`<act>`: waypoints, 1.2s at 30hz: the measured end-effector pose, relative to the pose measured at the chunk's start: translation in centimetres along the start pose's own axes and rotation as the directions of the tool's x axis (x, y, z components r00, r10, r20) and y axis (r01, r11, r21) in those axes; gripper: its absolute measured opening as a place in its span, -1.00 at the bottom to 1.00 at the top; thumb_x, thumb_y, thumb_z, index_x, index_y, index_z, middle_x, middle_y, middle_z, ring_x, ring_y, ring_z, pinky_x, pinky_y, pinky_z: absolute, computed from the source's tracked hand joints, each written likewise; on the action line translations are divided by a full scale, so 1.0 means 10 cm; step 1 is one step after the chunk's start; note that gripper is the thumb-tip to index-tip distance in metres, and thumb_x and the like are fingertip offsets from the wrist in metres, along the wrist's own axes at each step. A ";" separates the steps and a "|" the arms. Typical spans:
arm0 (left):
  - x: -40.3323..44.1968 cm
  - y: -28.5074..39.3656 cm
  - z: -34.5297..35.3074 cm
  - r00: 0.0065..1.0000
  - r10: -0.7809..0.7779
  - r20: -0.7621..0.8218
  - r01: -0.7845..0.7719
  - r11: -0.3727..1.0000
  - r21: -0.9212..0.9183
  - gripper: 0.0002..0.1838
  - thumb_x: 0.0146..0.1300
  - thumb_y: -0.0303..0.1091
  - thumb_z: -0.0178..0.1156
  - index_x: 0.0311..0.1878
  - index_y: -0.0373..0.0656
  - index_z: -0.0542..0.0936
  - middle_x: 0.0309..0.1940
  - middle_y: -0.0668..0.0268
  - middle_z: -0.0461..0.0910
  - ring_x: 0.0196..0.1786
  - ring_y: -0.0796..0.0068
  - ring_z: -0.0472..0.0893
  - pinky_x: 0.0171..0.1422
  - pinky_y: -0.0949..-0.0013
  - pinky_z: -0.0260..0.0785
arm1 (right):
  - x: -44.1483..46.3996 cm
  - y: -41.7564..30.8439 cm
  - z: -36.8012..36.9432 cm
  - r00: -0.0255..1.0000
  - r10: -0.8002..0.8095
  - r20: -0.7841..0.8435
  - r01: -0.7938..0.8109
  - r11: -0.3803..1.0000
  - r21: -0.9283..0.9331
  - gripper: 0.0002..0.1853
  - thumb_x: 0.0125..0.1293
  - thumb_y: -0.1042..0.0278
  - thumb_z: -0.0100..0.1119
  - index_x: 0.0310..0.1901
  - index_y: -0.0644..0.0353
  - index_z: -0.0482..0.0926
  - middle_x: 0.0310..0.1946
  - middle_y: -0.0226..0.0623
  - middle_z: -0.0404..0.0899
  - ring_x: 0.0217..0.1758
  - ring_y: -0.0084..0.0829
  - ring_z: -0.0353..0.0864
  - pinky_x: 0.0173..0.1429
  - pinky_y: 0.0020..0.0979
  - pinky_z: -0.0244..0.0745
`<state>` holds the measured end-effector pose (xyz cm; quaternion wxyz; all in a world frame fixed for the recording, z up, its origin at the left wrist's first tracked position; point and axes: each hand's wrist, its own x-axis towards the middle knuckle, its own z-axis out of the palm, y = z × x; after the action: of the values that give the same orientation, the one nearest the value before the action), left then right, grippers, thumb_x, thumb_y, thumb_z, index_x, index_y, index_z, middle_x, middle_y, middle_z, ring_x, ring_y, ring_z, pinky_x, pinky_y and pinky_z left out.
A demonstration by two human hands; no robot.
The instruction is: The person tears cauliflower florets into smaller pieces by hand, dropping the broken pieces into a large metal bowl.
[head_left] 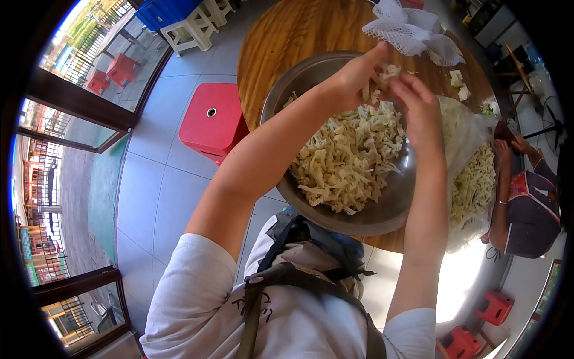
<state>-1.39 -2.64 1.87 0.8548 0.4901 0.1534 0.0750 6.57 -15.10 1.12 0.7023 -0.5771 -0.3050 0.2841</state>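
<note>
Above the far side of a wide metal bowl, both of my hands meet at a small piece of cauliflower. My left hand has its fingers closed round the piece from the left. From the right, my right hand pinches at the same piece with thumb and fingers. Cut cauliflower florets fill much of the bowl. Beside the bowl on the right lies a clear plastic bag with more cauliflower pieces in it.
The bowl stands on a round wooden table. White foam netting and loose cauliflower bits lie at its far right. A red stool is left of the table. Another person is at the right, hands near the table edge.
</note>
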 end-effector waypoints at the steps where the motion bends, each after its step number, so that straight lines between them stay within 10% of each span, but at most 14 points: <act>1: 0.02 -0.01 -0.01 1.000 -0.011 -0.021 0.010 0.999 -0.047 -0.53 0.25 0.16 -0.06 -0.33 -0.12 0.47 -0.53 0.35 0.43 -0.52 0.53 0.37 -0.46 0.42 0.16 | 0.01 0.00 -0.02 1.000 0.014 -0.013 -0.013 0.998 0.060 -0.76 0.17 0.35 0.21 -0.15 0.27 0.56 -0.27 -0.37 0.58 -0.20 -0.56 0.51 -0.07 -0.56 0.33; 30: 0.05 0.01 -0.09 0.977 0.188 -0.101 -0.198 0.975 -0.096 -0.85 0.18 -0.35 0.16 -0.22 -0.17 0.51 -0.37 0.35 0.50 -0.47 0.62 0.33 -0.40 0.53 0.19 | 0.05 0.00 -0.19 0.982 0.146 -0.115 -0.097 0.930 0.354 -0.82 0.20 0.43 0.10 -0.15 0.18 0.52 -0.31 -0.42 0.55 -0.29 -0.60 0.50 -0.19 -0.57 0.39; 36: 0.10 0.01 -0.19 0.977 0.197 -0.077 -0.201 0.978 -0.055 -0.83 0.17 -0.31 0.21 -0.23 -0.15 0.53 -0.41 0.41 0.45 -0.49 0.65 0.25 -0.40 0.51 0.17 | 0.03 0.01 -0.08 0.974 0.045 -0.221 -0.051 0.998 -0.022 -0.81 0.17 0.28 0.21 -0.24 0.18 0.56 -0.38 -0.50 0.53 -0.34 -0.66 0.44 -0.23 -0.62 0.31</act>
<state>-1.04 -0.77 0.85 0.8519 0.4729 0.1314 0.1824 7.37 -15.41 0.93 0.7168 -0.6216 -0.2153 0.2311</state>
